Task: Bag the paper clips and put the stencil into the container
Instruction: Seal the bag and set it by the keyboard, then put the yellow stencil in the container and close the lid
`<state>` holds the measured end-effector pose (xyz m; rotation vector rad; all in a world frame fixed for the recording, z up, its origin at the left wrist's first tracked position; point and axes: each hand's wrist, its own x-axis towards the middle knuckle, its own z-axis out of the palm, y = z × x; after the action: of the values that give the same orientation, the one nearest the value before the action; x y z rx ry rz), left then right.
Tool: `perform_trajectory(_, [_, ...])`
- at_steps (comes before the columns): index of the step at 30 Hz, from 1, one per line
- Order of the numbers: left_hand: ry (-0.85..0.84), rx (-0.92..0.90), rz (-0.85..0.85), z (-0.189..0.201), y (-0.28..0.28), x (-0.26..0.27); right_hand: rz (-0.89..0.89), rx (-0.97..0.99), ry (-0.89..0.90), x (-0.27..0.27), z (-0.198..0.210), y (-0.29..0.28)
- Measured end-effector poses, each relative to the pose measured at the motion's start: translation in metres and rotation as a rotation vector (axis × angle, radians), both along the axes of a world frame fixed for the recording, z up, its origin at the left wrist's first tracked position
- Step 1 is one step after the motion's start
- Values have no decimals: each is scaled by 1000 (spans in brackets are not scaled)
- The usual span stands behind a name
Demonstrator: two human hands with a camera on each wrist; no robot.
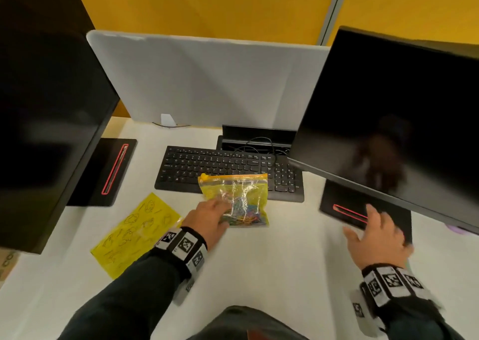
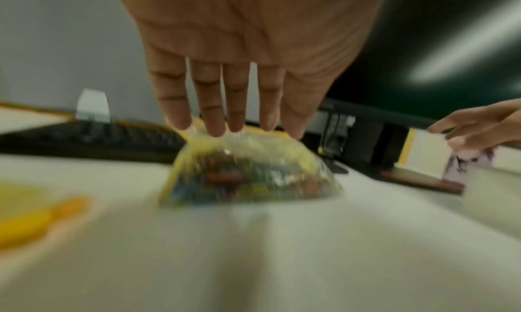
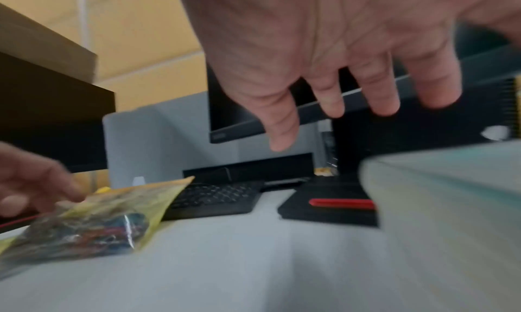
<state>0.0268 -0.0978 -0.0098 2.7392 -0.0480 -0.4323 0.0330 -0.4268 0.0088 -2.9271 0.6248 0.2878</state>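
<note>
White desk [image 1: 259, 262]: my left hand [image 1: 207, 219] rests flat-fingered on the bagged paper clips [image 1: 239, 204]; the stencil [image 1: 134, 232] lies just left, nearer it, long axis near-left to far-right. Right hand [image 1: 375, 236] spread, empty.

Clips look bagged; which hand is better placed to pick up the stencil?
Left, probably. The left hand rests on the bag, right beside the yellow stencil; the right hand is open, far across the desk.

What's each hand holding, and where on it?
Left hand only rests straight fingers on the zip bag of paper clips, no grip. Right hand holds nothing.
</note>
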Motion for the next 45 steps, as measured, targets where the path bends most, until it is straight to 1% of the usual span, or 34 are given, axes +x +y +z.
perform_trajectory(2, [128, 52, -49, -18, -4, -2, -121, 20, 88, -17, -11, -9])
perform_trajectory(3, [176, 82, -69, -26, -4, -1, -141, 29, 129, -24, -16, -9])
perform_trajectory(5, [218, 114, -98, -36, -4, 0, -104, 36, 158, -33, -19, -3])
perform_trajectory(7, [217, 102, -96, -35, -6, 1, -12, 60, 150, -35, -15, 11])
perform_trajectory(8, [187, 56, -82, -33, -8, 1, 45, 85, 140, -35, -12, 21])
perform_trajectory(11, [30, -202, 12, -21, -18, -4, 241, 178, 120, -34, -5, 55])
perform_trajectory(12, [28, -287, 49, -18, -21, -7, 301, 225, 116, -34, -4, 68])
perform_trajectory(13, [69, -368, 99, -16, -25, -10, 346, 292, 115, -33, -5, 81])
perform_trajectory(15, [196, -500, 212, -17, -30, -18, 388, 459, 134, -35, -8, 108])
perform_trajectory(17, [266, -506, 305, -22, -27, -24, 365, 608, 155, -39, -13, 129])
perform_trajectory(18, [286, -495, 352, -26, -23, -27, 322, 659, 169, -40, -15, 136])
perform_trajectory(20, [341, -527, 451, -29, -13, -35, 235, 691, 220, -42, -22, 144])
perform_trajectory(22, [385, -552, 513, -32, -8, -44, 174, 698, 269, -43, -28, 146])
perform_trajectory(24, [351, -539, 528, -34, -8, -54, 124, 754, 286, -39, -34, 146])
perform_trajectory(27, [239, -553, 588, -40, -12, -61, 49, 945, 371, -33, -40, 148])
perform_trajectory(28, [217, -571, 608, -41, -13, -61, 39, 979, 366, -33, -42, 149])
perform_trajectory(31, [87, -518, 618, -37, -13, -57, 50, 935, 206, -36, -47, 152])
perform_trajectory(33, [43, -519, 595, -30, -11, -53, 89, 854, 176, -37, -47, 152])
perform_trajectory(34, [26, -539, 580, -27, -8, -51, 130, 799, 206, -37, -45, 152])
perform_trajectory(36, [-50, -548, 545, -22, 6, -47, 245, 659, 335, -34, -34, 149])
perform_trajectory(37, [-91, -536, 548, -17, 14, -47, 324, 549, 389, -32, -28, 146])
perform_trajectory(38, [-97, -506, 573, -12, 22, -48, 416, 419, 402, -28, -22, 144])
perform_trajectory(39, [-55, -459, 593, -7, 29, -51, 497, 293, 355, -24, -15, 143])
perform_trajectory(40, [52, -407, 583, -2, 32, -57, 557, 219, 263, -19, -11, 143])
perform_trajectory(41, [207, -377, 537, 1, 31, -65, 605, 213, 147, -13, -6, 145])
perform_trajectory(42, [391, -381, 471, 1, 27, -75, 654, 260, 47, -7, -5, 151])
perform_trajectory(43, [556, -403, 409, 0, 20, -84, 706, 317, -8, -3, -5, 159])
perform_trajectory(44, [653, -425, 360, -3, 14, -90, 748, 367, -17, 1, -8, 168])
perform_trajectory(45, [663, -444, 334, -8, 10, -94, 768, 390, 12, 3, -12, 176])
